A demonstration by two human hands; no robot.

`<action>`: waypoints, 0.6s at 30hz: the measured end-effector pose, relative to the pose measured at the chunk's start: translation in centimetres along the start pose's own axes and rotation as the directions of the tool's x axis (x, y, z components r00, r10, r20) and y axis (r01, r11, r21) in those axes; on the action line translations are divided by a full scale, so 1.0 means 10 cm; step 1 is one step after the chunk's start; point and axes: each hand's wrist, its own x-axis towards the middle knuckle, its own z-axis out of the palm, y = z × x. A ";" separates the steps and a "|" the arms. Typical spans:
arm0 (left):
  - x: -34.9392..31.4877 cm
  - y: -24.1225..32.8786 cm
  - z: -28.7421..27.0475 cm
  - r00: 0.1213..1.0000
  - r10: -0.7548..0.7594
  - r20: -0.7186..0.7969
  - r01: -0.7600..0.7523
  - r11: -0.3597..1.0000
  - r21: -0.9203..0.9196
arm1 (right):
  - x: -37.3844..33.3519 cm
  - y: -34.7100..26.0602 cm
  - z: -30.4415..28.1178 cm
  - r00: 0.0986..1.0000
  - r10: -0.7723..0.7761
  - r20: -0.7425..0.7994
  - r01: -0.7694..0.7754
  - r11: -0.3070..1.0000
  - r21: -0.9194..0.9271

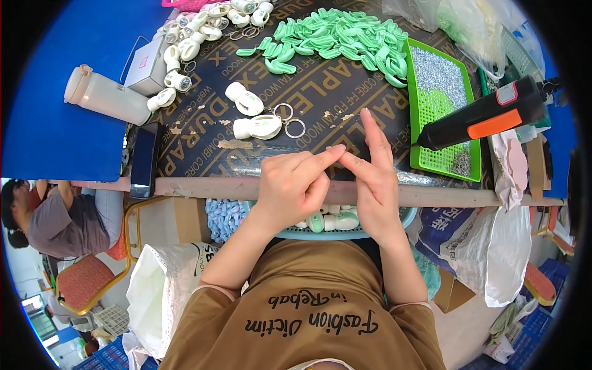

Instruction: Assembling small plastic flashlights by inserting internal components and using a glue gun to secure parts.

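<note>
Above the table's front edge, my left hand [295,180] is closed, most fingers curled in, its index finger reaching to the right. Its fingertip meets a finger of my right hand [374,185], whose fingers are spread with one pointing up and away. No object shows between them; the inside of my left hand is hidden. Just beyond lie two white key-chain lights, one farther [245,99] and one nearer [258,127], with metal rings [295,128] at their right. Farther back is a heap of mint-green curved plastic pieces [345,38].
A black-and-orange electric screwdriver [481,117] lies across a green basket [445,170] of small silver parts. Finished-looking white lights [179,80], a white box [147,65], a bottle [108,95] and a phone [145,161] line the left. A blue basin [296,234] sits below the edge.
</note>
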 end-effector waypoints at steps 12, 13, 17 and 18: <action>-0.01 0.00 0.04 0.995 -0.050 -0.086 0.041 0.994 -0.102 | 0.01 -0.07 0.00 0.997 0.025 0.070 -0.023 0.999 -0.033; 0.00 0.03 0.05 0.992 -0.100 -0.078 0.092 0.990 -0.103 | 0.00 -0.06 0.00 0.997 0.007 0.082 -0.002 0.998 -0.062; 0.03 0.06 0.00 0.985 -0.168 0.046 0.170 0.984 -0.055 | -0.03 -0.05 0.03 0.990 -0.066 0.121 0.088 0.978 -0.187; 0.02 0.04 0.01 0.985 -0.168 0.046 0.170 0.984 -0.055 | -0.03 -0.05 0.03 0.990 -0.066 0.121 0.088 0.978 -0.187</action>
